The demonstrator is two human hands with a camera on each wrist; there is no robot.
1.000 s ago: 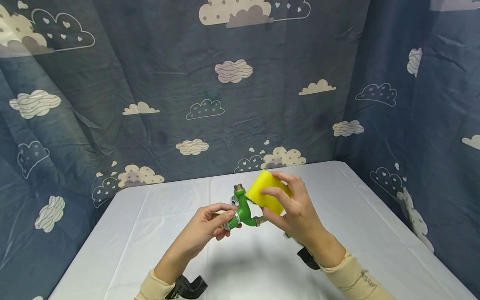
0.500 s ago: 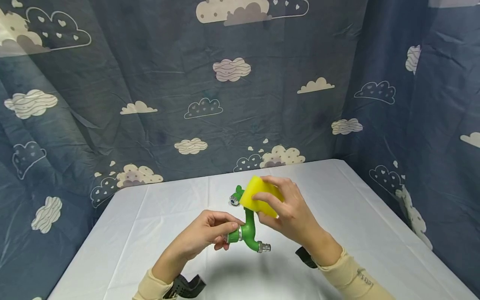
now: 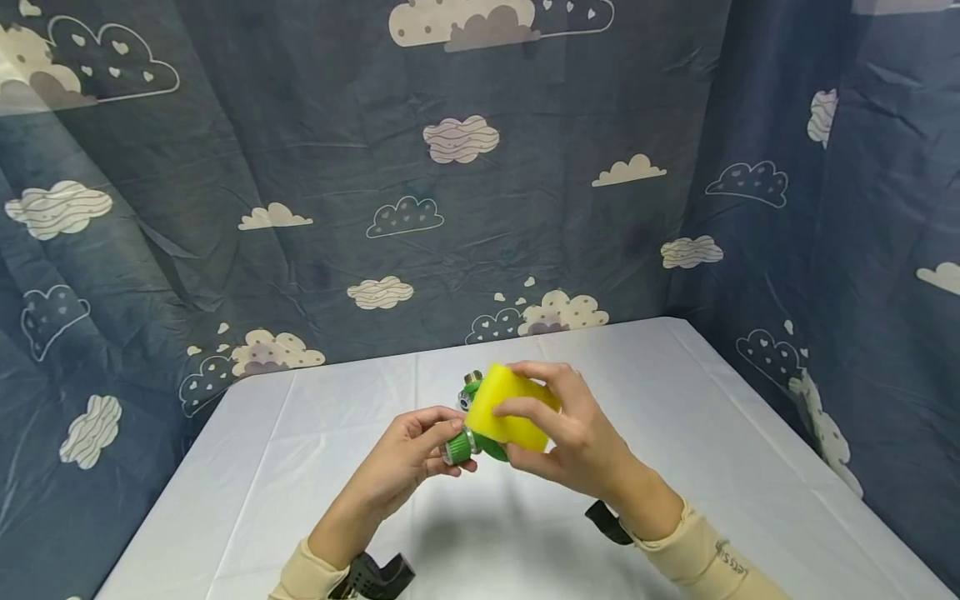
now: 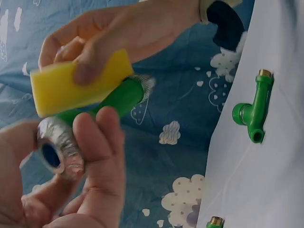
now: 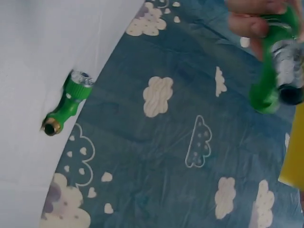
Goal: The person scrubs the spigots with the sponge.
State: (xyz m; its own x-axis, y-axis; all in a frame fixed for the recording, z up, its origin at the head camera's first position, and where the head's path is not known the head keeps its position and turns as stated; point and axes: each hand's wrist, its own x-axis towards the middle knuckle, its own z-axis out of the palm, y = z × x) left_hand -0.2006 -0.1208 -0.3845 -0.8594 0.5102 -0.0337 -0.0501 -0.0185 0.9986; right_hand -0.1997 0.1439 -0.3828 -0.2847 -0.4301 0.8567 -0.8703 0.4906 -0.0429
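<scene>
My left hand (image 3: 408,454) holds a green garden tap (image 3: 459,448) by its ribbed, silver-rimmed end, thumb against fingers. In my right hand (image 3: 581,429) a yellow sponge (image 3: 513,408) is pinched between thumb and fingers. It lies against the tap in the head view and covers most of the body. The left wrist view shows the sponge (image 4: 80,88) along the tap's green body (image 4: 126,97), with the silver end (image 4: 57,147) between my left fingers. In the right wrist view the held tap (image 5: 266,90) is blurred beside the sponge's edge (image 5: 294,152).
Another green tap (image 4: 254,109) lies on the white-covered table (image 4: 280,180); the right wrist view also has a green tap (image 5: 69,102) on the cloth. A brass-ended piece (image 4: 216,221) is cut off at the left wrist view's bottom. Dark cloud-patterned cloth (image 3: 322,150) hangs behind and at the sides.
The sponge has moved down and left across the tap. The tap first tipped and dropped lower, then rose again; its spout, visible earlier, is now behind the sponge and right hand.
</scene>
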